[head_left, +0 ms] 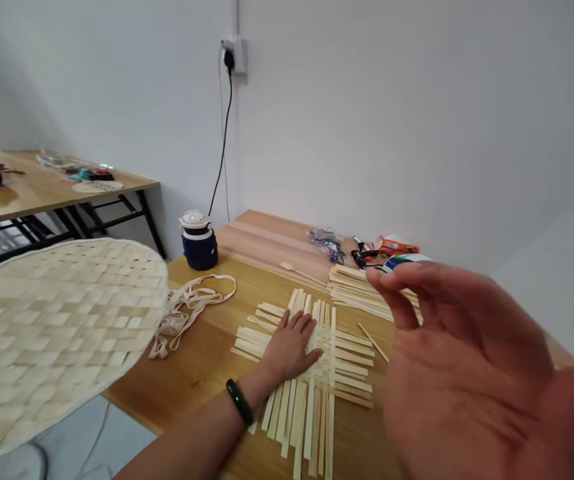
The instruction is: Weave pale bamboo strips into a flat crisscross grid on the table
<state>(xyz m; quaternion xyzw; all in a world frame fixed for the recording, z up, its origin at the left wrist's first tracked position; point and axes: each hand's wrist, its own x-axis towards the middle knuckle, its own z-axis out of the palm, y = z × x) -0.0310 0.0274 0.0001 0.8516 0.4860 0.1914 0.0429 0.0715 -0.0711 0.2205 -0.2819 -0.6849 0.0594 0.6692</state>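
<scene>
My left hand lies palm down with fingers spread on a half-woven mat of pale flat strips, whose loose ends stick out on all sides. A dark band circles that wrist. Close to the camera, at the right, my right hand is raised with its palm toward me. Its fingers are bent and apart, and nothing shows in them. A finished-looking woven panel with a rounded, bound edge fills the left foreground; whatever supports it is out of view.
Behind the mat lie a stack of strips, a thin stick and several small packages. White tape is heaped left of it, near a blue-and-white jug. Another table stands far left. A black cord runs down the wall.
</scene>
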